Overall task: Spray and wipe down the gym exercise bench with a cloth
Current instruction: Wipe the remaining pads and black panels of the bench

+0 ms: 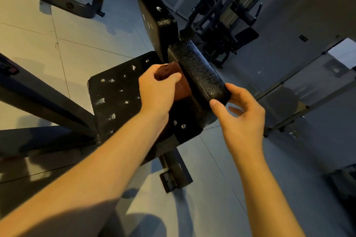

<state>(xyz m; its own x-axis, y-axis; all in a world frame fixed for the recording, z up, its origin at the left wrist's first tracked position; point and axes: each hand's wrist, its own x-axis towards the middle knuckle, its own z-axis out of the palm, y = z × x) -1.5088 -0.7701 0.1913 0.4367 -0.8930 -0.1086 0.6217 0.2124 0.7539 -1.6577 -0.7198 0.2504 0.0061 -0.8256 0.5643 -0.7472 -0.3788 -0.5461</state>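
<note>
Only the one head cam here, looking down at my two hands. My left hand [158, 90] is curled round the one cloth [182, 90] (brownish, bunched up), pressing it against the side of the small textured pad [198, 75]. My right hand [240, 117] is pinching the near end of that same pad, thumb on the front corner and fingers wrapped behind it.

The bench shows as three black pieces from here: that small pad, a tall back pad [156, 19] standing up just behind it, and a flat board [115, 98] under my left wrist. The board has white flecks all over it, and I count at least three shiny screws. The back pad has a few white marks too.

One bench foot [174, 175] sits on the tiled floor [77, 31] below. One cable machine [227, 19] stands well apart in the background, plus one dark frame bar [38, 98] on my left.
</note>
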